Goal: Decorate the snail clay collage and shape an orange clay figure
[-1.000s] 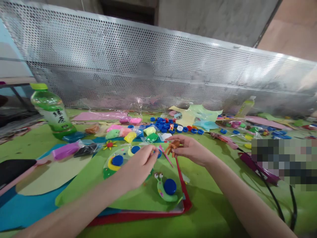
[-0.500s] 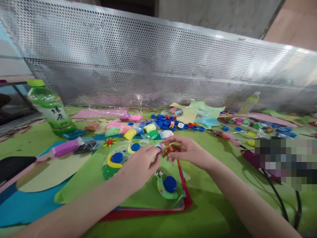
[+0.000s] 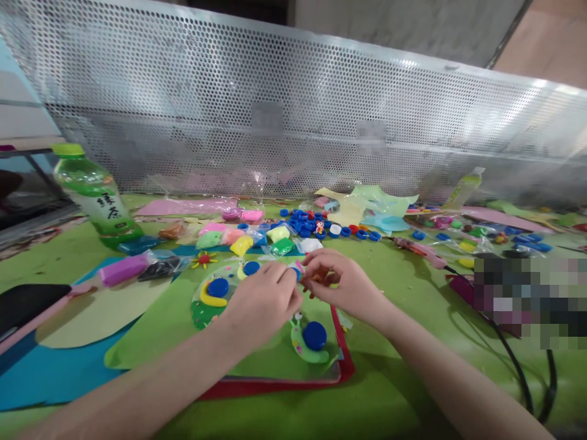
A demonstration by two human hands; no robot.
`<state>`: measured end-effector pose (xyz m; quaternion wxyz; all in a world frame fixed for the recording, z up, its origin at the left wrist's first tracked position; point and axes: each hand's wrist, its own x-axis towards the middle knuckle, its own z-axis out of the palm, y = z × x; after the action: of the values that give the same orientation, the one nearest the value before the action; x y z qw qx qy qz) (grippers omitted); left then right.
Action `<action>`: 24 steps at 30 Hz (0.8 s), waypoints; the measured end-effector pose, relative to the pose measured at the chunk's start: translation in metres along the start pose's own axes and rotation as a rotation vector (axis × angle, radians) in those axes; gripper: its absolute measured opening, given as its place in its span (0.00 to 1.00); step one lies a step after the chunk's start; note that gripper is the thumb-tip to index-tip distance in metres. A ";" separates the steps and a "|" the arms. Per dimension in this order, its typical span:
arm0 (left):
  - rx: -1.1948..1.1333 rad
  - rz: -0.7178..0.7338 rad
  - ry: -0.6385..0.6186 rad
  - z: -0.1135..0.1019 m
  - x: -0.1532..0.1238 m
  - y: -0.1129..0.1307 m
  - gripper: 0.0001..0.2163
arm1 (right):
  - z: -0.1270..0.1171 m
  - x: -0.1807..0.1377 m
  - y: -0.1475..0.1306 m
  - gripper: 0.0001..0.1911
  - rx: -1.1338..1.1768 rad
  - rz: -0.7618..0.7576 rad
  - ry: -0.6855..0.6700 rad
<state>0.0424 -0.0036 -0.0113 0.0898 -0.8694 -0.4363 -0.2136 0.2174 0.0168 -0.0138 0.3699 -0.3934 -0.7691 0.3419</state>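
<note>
My left hand (image 3: pixel 268 293) is closed in a pinch over the green sheet (image 3: pixel 151 330); whatever lies between its fingertips is hidden. Close beside it, my right hand (image 3: pixel 342 278) has curled fingers around a small orange-brown piece of modelling clay (image 3: pixel 317 278), mostly covered. A blue cap (image 3: pixel 296 273) with a bit of pink shows just between the hands. Below them on the sheet lies a light green clay snail (image 3: pixel 302 342) with a blue cap shell. Left of my left hand are a yellow clay snail (image 3: pixel 211 298) and a paler snail (image 3: pixel 243 272), both with blue caps.
Bagged clay lumps (image 3: pixel 243 244) and a pile of blue caps (image 3: pixel 305 225) lie behind the sheet. A green tea bottle (image 3: pixel 98 201) stands at the left, near purple clay (image 3: pixel 123 269). At the right are a pink-handled tool (image 3: pixel 426 253) and a black cable (image 3: pixel 509 360).
My right hand's fingers have curled in more, hiding most of the orange-brown clay that showed before. My left hand has shifted slightly, its fingertips now lower and near the green snail's eyes.
</note>
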 end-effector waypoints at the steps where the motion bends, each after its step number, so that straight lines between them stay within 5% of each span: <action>1: -0.064 -0.075 -0.003 -0.004 0.000 -0.001 0.11 | -0.001 0.000 0.000 0.01 0.013 0.011 0.001; 5: -0.570 -0.506 -0.133 -0.016 0.001 -0.007 0.11 | -0.007 0.004 0.001 0.06 0.112 0.094 -0.035; 11: -1.395 -0.736 -0.284 -0.005 0.008 -0.012 0.10 | -0.011 0.005 0.004 0.09 0.225 0.146 -0.100; 20: -1.322 -0.638 -0.387 -0.001 0.005 -0.015 0.09 | -0.017 0.005 0.006 0.09 0.241 0.153 -0.134; 24: -1.302 -0.651 -0.396 0.001 0.006 -0.014 0.16 | -0.021 0.007 0.012 0.09 0.242 0.154 -0.119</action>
<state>0.0352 0.0095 -0.0097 -0.5900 -0.5961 -0.4647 -0.2838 0.2358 0.0336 -0.0111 0.3413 -0.3828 -0.7104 0.4821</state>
